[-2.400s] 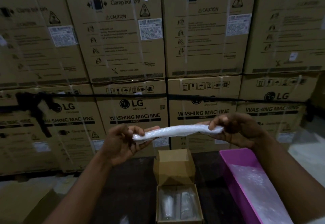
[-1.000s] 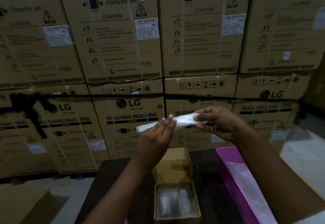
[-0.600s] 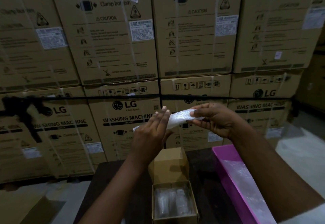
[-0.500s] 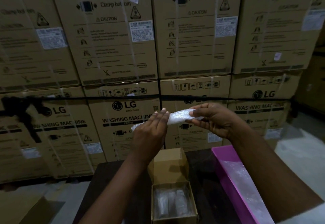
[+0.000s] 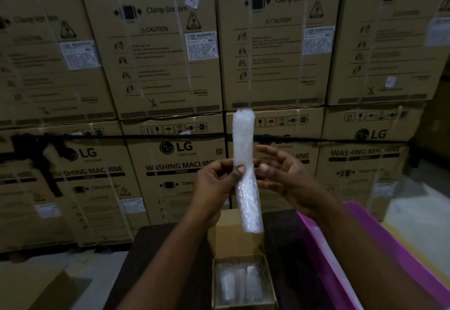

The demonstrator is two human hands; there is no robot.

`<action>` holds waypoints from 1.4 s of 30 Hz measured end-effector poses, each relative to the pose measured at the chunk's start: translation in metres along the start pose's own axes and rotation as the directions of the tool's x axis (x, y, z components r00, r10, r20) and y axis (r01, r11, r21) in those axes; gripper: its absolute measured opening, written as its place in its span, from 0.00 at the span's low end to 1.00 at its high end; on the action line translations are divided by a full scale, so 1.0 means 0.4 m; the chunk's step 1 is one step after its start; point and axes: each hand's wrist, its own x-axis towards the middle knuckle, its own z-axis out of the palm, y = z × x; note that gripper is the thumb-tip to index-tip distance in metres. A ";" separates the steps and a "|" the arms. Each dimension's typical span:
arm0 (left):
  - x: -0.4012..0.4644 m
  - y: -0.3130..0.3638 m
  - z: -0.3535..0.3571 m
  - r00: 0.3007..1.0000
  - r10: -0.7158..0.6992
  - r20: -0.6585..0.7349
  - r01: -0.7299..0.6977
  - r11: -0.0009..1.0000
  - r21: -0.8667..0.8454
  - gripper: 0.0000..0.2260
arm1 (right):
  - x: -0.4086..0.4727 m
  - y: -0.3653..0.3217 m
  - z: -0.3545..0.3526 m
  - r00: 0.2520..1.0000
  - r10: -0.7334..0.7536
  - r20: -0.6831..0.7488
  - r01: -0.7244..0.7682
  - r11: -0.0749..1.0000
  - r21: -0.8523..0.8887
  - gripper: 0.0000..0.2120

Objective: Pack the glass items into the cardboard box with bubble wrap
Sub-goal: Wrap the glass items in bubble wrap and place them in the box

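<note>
1. We pinch the bubble-wrap roll (image 5: 246, 176) near its middle with our left hand (image 5: 214, 185): thumb tip on the near face, fingers curled behind it.
2. Our right hand (image 5: 285, 178) sits just right of the roll with fingers spread and loosely bent. The fingertips (image 5: 264, 169) are at the roll's edge, but we cannot tell whether they press it.
3. Both forearms reach up from the bottom of the view and meet at chest height.
4. Directly below the grip, a small cardboard box (image 5: 243, 283) stands open on a dark table (image 5: 155, 256), its flap raised at the far side and wrapped glass items (image 5: 239, 283) lying inside.
5. To the right of the grip and lower, a pink tray (image 5: 323, 246) holds clear wrap.
6. Beyond the grip rises a wall of strapped washing-machine cartons (image 5: 170, 66).
7. The roll stands nearly upright, long axis vertical, its lower end leaning slightly right above the box flap.
</note>
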 end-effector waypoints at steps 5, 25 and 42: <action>-0.006 -0.002 -0.002 0.997 -0.055 0.059 0.058 0.997 -0.053 0.12 | 0.007 0.016 0.039 0.998 -0.062 -0.024 0.059 0.991 -0.119 0.23; 0.004 -0.019 -0.032 0.990 0.144 -0.002 -0.141 0.976 0.169 0.10 | 0.025 0.041 0.040 0.993 0.107 -0.041 -0.109 0.991 -0.073 0.10; 0.028 -0.059 -0.064 0.989 0.025 -0.146 -0.023 1.000 0.016 0.12 | 0.025 0.115 0.085 0.970 0.207 -0.126 -0.221 0.970 -0.106 0.15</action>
